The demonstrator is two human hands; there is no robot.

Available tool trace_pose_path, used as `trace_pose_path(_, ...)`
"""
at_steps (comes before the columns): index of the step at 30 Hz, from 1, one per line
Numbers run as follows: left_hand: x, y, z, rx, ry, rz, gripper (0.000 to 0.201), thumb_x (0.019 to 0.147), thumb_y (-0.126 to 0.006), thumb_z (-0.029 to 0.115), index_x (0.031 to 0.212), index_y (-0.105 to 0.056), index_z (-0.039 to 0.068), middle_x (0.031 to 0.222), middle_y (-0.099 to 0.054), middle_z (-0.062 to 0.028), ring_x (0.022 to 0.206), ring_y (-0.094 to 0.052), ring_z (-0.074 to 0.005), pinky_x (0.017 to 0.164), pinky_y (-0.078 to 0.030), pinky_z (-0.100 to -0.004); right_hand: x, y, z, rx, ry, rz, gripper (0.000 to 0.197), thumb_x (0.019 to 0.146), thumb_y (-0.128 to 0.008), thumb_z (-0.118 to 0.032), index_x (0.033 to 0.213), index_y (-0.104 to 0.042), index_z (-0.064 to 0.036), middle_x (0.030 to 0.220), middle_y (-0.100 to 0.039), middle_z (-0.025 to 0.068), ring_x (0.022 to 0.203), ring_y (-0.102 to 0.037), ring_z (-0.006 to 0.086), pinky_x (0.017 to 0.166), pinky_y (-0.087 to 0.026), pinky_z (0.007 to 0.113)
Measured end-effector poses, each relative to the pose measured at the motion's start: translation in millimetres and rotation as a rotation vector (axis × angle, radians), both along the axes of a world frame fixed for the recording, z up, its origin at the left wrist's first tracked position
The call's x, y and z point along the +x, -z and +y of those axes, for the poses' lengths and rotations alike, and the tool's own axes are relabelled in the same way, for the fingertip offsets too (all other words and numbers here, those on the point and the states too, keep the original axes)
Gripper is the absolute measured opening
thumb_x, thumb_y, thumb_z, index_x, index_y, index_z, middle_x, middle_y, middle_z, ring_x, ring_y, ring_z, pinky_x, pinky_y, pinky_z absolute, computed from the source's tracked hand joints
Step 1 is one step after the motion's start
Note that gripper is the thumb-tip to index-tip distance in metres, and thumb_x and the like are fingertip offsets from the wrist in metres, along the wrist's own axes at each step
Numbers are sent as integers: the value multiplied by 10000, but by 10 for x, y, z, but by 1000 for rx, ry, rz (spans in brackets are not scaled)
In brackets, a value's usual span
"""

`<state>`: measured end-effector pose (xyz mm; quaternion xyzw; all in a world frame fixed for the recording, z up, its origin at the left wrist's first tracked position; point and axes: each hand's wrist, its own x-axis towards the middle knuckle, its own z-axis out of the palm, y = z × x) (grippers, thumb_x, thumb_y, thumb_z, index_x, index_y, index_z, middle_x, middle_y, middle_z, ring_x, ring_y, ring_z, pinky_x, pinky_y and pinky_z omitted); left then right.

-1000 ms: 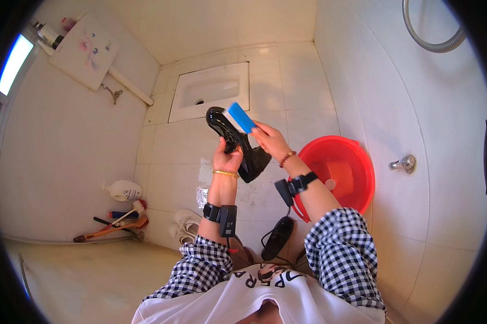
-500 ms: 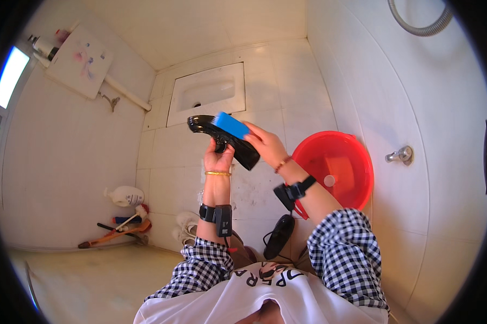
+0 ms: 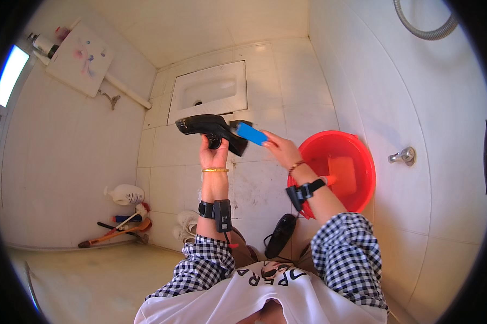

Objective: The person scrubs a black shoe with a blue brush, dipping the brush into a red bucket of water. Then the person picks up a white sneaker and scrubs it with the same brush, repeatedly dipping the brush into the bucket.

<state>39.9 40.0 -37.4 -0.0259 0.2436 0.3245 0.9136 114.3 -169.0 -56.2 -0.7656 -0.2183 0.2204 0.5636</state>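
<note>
A glossy black shoe (image 3: 205, 125) is held up over the tiled floor by my left hand (image 3: 215, 154), whose fingers and thumb grip it from below. My right hand (image 3: 278, 147) is closed on a blue brush (image 3: 251, 133). The brush's bristle end is at the right part of the shoe, by its opening; whether the bristles touch it is blurred. Down by my feet lies a second black shoe (image 3: 280, 236) with a thin strap. To the right of my right forearm stands a red basin (image 3: 366, 162) with an orange-red scoop-like thing (image 3: 343, 175) inside.
A white squat toilet (image 3: 216, 86) is set into the floor ahead. White shoes (image 3: 186, 224) stand near my left arm. By the left wall are a white bottle (image 3: 127, 194) and several long-handled brushes (image 3: 119, 232). A metal tap (image 3: 402, 156) juts from the right wall.
The held shoe has shifted left and turned a little. My right hand and the blue brush have moved right along it, toward its right end.
</note>
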Motion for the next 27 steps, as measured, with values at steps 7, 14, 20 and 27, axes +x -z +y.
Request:
trace_pose_path(7, -101, -32, -3, 14, 59, -186, 265, 940, -461, 188, 1114, -564, 17, 1152, -594, -110, 1061, -555, -260, 910, -449, -424, 40, -256, 63, 125, 154, -138, 359, 866, -579, -250, 1212, -546, -157, 853, -628, 105, 762, -593, 220, 697, -467, 298)
trace_pose_path(14, -36, -275, -33, 68, -47, -159, 288, 941, -439, 171, 1142, -537, -10, 1178, -570, -149, 1124, -512, -314, 948, -431, -466, -70, 230, -183, -200, 117, -144, 408, 882, -574, -222, 1258, -497, -81, 844, -608, 42, 710, -555, 140, 695, -458, 245)
trace_pose_path(20, -64, -433, -112, -66, 152, -405, 285, 927, -478, 152, 1122, -521, -52, 1148, -573, -173, 1077, -541, -308, 936, -452, -455, 202, 280, -244, 519, 195, 604, 362, 848, -642, -247, 1178, -513, -173, 756, -494, -45, 562, -416, 52, 466, -370, 205)
trace_pose_path(27, 11, -428, -222, -146, 232, -195, 295, 902, -544, 208, 1110, -543, -2, 1131, -597, -115, 1069, -559, -265, 952, -442, -430, 218, -171, 97, 751, -9, 791, 366, 798, -709, -274, 1061, -464, -204, 744, -425, -89, 504, -356, 20, 410, -274, 161)
